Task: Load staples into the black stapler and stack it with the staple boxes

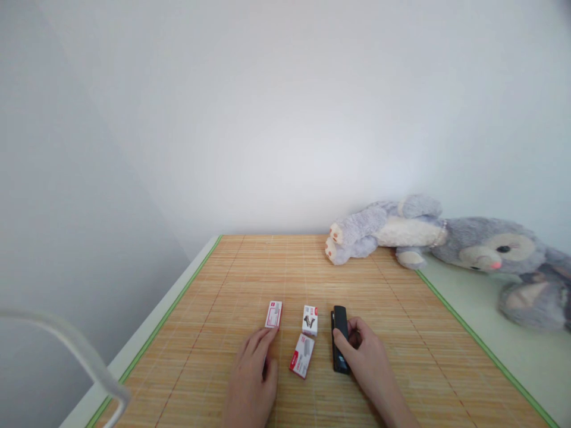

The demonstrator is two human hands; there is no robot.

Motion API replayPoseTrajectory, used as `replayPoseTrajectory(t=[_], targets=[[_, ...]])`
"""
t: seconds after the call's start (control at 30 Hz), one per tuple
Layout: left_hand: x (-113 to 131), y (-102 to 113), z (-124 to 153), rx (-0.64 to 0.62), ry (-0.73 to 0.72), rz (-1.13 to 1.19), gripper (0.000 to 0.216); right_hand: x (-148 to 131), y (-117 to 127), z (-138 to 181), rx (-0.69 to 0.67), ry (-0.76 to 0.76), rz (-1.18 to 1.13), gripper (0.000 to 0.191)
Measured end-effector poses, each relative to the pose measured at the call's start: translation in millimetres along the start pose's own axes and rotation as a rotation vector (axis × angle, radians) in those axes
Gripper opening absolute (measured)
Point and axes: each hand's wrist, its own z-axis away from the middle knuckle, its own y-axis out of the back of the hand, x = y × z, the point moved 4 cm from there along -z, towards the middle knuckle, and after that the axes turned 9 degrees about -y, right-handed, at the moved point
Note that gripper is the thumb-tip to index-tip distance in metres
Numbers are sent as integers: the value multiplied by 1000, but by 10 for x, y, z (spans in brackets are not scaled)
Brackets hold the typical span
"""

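My right hand (368,359) is closed around a black stapler (341,340), which lies lengthwise on the bamboo mat with its far end pointing away from me. The thumb rests over the stapler and the fingers curl at its right side. My left hand (253,374) lies low over the mat, fingers stretched forward, fingertips at the near edge of a small white and red staple box (273,314). Between the hands are two more small boxes: a white box with a dark picture (310,320) and, nearer me, a tilted red and white staple box (302,355).
A bamboo mat (276,267) with green edging covers most of the pale table (482,309). A grey plush toy (401,232) lies across the back right, against the wall. A white curved cable or tube (84,353) crosses the lower left foreground.
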Motion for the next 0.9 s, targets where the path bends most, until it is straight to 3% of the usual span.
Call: replayPoseTrajectory(t=[0.2, 0.3, 0.43, 0.53, 0.63, 0.7, 0.77, 0.9], targets=[[194, 23, -261, 72, -94, -116, 39, -32, 19, 20, -15, 4, 7, 28], [451, -48, -239, -13, -108, -99, 26, -45, 19, 21, -11, 11, -23, 27], [684, -215, -244, -117, -108, -74, 42, -52, 10, 22, -9, 14, -46, 26], [681, -264, -290, -97, -49, -95, 54, -92, 41, 25, -26, 21, -34, 22], [631, -287, -261, -136, -13, -75, 38, -191, 117, 15, -67, 38, 15, 26], [633, -344, -176, -217, -86, -17, 31, -305, 172, 1, -79, 118, 88, 33], [646, -415, -59, -254, -193, 37, 37, -445, 192, -9, -99, 247, 162, 30], [577, -501, 108, -124, -218, -36, 57, -683, 83, 4, -263, 390, 204, 25]])
